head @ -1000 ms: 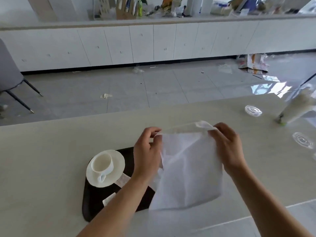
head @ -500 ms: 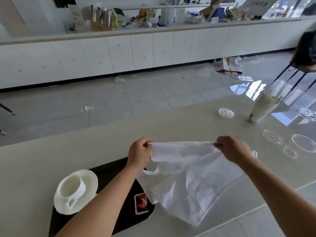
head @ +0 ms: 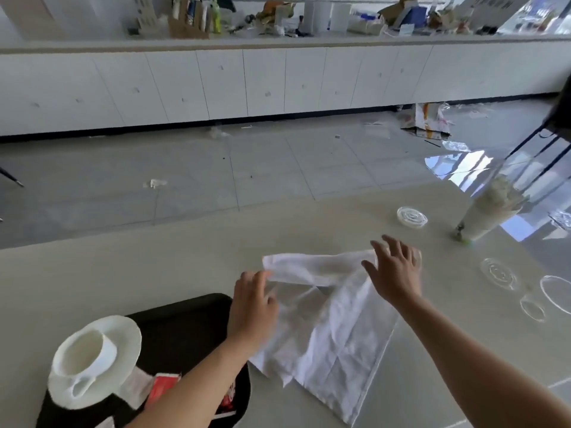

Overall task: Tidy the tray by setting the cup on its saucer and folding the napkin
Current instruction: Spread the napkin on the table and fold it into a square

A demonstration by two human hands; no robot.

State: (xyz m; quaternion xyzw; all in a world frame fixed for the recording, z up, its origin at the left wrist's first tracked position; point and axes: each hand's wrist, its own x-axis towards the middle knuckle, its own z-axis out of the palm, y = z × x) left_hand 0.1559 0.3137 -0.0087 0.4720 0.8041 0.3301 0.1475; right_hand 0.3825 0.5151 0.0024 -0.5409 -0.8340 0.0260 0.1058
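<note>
**Item: white napkin, 1st fold in progress, laid off the tray**

**Step in hand (judged).** Folding the napkin; the cup half of the task reads as done.
- The napkin lies on the surface, just beside the 3 o'clock rim of the tray.
- Its far edge is turned back as 1 narrow band at 12 o'clock.
- The right hand is above the band's 3 o'clock end. Its grip is wide, with fingers spread and holding nothing.
- The left hand has its fingertips at the band's 9 o'clock end. Blur hides the grip, so I cannot tell whether it pinches.
- To do the step well: smooth from the middle out toward 9 and 3 o'clock and square the corners before creasing. Flatten the rumpled 7 o'clock corner first, or the next fold will likely run askew.

**Materials, largest first.**
1. Surface: a pale, smooth, matt slab.
2. Tray: black, with a low rim and rounded corners.
3. Napkin: thin, limp white cloth with a hemmed edge, crossed by old crease lines.
4. Saucer: a white glazed round, at the tray's 9 o'clock edge.
5. Cup: white with a loop handle toward 6 o'clock, upright on the saucer.
6. Clear lid: a ribbed plastic disc at 2 o'clock, well apart from the napkin.
7. Packet: flat red paper, on the tray at 6 o'clock.
</note>
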